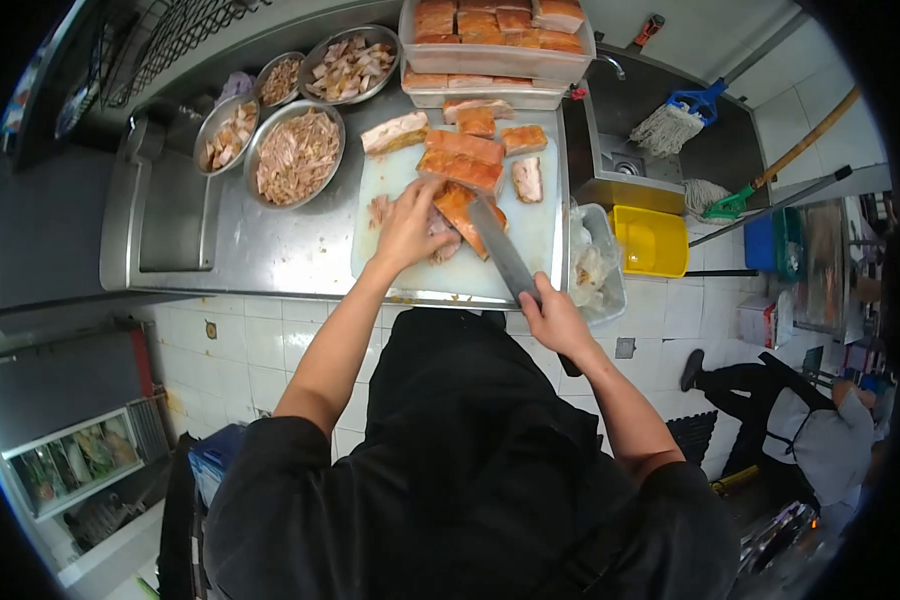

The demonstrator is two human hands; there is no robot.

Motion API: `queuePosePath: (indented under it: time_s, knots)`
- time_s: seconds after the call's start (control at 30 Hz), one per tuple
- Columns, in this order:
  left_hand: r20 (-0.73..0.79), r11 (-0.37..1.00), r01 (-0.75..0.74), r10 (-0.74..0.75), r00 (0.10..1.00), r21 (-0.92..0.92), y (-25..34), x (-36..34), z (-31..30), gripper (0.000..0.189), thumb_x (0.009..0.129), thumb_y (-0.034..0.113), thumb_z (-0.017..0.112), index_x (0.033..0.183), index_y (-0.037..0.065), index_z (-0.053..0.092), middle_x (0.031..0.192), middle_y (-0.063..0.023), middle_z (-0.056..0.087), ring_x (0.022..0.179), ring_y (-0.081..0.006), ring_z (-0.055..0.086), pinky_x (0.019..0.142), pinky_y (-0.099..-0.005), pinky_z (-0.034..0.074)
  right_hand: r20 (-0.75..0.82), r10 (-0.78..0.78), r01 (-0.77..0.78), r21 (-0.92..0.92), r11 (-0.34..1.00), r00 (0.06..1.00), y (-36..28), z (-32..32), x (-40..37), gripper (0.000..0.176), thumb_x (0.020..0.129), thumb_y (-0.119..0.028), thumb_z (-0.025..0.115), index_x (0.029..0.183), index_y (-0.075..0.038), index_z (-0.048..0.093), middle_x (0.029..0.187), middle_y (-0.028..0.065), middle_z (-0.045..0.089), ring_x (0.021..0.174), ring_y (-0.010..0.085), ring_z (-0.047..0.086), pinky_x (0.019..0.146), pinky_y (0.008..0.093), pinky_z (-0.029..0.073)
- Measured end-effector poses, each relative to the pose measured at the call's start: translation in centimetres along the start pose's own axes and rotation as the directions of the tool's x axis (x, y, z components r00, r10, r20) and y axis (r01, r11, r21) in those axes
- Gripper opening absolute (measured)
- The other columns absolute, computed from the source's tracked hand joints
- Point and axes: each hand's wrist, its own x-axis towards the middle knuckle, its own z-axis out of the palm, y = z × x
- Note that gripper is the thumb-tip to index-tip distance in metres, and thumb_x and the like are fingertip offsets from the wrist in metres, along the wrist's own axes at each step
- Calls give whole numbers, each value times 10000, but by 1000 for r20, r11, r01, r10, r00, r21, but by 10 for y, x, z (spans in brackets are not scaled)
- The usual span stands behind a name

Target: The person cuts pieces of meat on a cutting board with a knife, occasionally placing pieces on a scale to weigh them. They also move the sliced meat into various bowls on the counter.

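Observation:
My right hand (pixel 555 318) is wrapped round the dark handle of a long knife (pixel 506 252). The blade points up and left, and its tip end lies against an orange-skinned piece of roast pork (pixel 458 212). With curled fingers my left hand (pixel 408 228) grips the left side of that piece, on a white cutting board (pixel 535 235). Part of the meat is hidden under those fingers. Just beyond lie a larger pork slab (pixel 463 158) and several smaller chunks, among them a pale one (pixel 527 180) at the right.
Metal bowls of cut meat, one large bowl (pixel 297 155) among them, stand left of the board. Stacked plastic tubs (pixel 500 62) of pork sit behind it. A bin with a plastic bag (pixel 592 262) and a yellow basin (pixel 650 241) are at right. Another person (pixel 810 440) is at lower right.

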Motion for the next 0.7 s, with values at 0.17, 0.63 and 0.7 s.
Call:
queuePosePath:
  time_s: [0.17, 0.63, 0.7]
  knots:
    - [137, 998, -2, 11, 991, -67, 11, 10, 6, 676, 678, 200, 892, 1252, 56, 565, 1248, -168, 542, 1163, -381, 563, 937, -441, 498, -91, 9, -4, 58, 998, 996, 1, -12, -14, 222, 979, -161, 596, 1027, -7, 444, 660, 273, 617, 659, 517, 611, 593, 565, 450]
    - [97, 934, -40, 80, 992, -356, -6, 19, 7, 554, 786, 244, 824, 1229, 23, 574, 1252, -223, 556, 1070, -381, 605, 853, -492, 517, -353, 224, -189, 133, 973, 908, -59, 40, -34, 218, 989, -159, 596, 989, 1, 448, 723, 254, 663, 672, 465, 656, 583, 481, 488]
    - [120, 952, -15, 55, 991, -307, -53, 19, 8, 552, 810, 273, 796, 1252, 25, 577, 1280, -221, 566, 1080, -367, 616, 888, -481, 505, -333, 255, -241, 84, 967, 908, -66, 48, -40, 217, 984, -160, 600, 991, 0, 454, 729, 252, 666, 680, 476, 650, 591, 492, 490]
